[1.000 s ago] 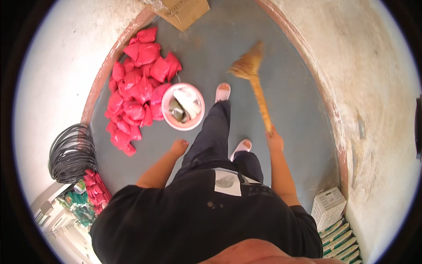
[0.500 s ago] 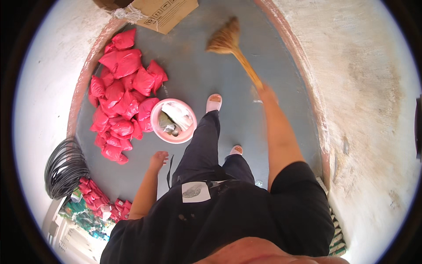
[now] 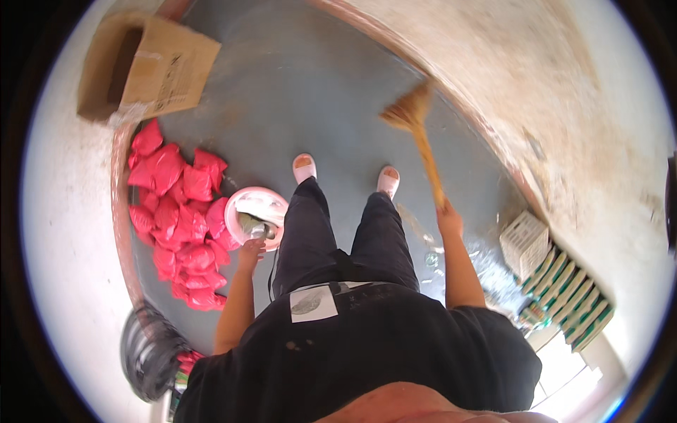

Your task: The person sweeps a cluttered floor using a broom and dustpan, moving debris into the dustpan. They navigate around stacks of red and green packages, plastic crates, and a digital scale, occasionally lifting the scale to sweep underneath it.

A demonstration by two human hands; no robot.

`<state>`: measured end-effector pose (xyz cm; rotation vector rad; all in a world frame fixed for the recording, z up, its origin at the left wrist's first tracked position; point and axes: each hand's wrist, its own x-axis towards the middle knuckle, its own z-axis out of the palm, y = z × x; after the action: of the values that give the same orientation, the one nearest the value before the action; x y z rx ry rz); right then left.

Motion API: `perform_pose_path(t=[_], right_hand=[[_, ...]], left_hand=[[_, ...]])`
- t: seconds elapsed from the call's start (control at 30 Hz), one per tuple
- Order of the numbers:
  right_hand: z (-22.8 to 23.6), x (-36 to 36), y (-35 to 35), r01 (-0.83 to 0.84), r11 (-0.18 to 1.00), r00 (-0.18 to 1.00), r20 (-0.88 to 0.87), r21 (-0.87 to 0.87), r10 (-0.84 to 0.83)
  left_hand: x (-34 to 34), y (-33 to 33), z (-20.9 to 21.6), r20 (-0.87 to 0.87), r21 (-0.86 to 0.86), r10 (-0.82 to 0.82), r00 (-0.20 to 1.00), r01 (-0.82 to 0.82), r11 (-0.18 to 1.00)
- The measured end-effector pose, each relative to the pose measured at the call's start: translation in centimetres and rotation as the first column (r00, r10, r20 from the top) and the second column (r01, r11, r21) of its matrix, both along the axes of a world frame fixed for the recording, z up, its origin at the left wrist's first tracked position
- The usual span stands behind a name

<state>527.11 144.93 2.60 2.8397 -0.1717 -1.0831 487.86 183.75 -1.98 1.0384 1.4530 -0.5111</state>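
A short straw broom with a yellow-brown handle is in my right hand, whose fingers wrap round the handle's end. The broom's fanned bristles are blurred and lie near the foot of the right wall. My left hand hangs with nothing in it, its fingers loosely apart. It overlaps the near rim of a pink basin; whether it touches the rim I cannot tell. White and dark green items lie in the basin, partly hidden by that hand.
Several knotted red plastic bags are heaped left of the basin. Beyond them stands an open cardboard box. A black cable coil is at the lower left; a white crate and stacked green-and-white trays stand by the right wall.
My view has turned rightward, bringing the crate and trays in. The broom has swung nearer the right wall, and my right arm is drawn closer. My feet now stand side by side.
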Motion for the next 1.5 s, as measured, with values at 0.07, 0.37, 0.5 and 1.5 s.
perform_pose_path(t=[0.07, 0.37, 0.5, 1.5], right_hand=[[-2.0, 3.8, 3.6, -0.105, 0.993, 0.991, -0.080, 0.044, 0.109], [-11.4, 18.2, -1.8, -0.207, 0.930, 0.962, -0.109, 0.303, 0.249], [-11.0, 16.2, -22.0, -0.021, 0.985, 0.997, -0.073, 0.172, 0.034], [-10.8, -8.2, -47.2, 0.415, 0.860, 0.909, -0.096, 0.298, -0.405]], left_hand=[[1.6, -1.8, -0.1, -0.009, -0.001, -0.039, 0.999, 0.039, 0.999], [7.3, -13.3, 1.5, -0.092, -0.011, -0.242, 0.966, 0.243, 0.970], [12.2, -20.4, 0.9, -0.091, -0.044, -0.416, 0.905, 0.414, 0.909], [27.2, -38.9, 4.6, -0.029, 0.123, -0.833, 0.553, 0.829, 0.546]])
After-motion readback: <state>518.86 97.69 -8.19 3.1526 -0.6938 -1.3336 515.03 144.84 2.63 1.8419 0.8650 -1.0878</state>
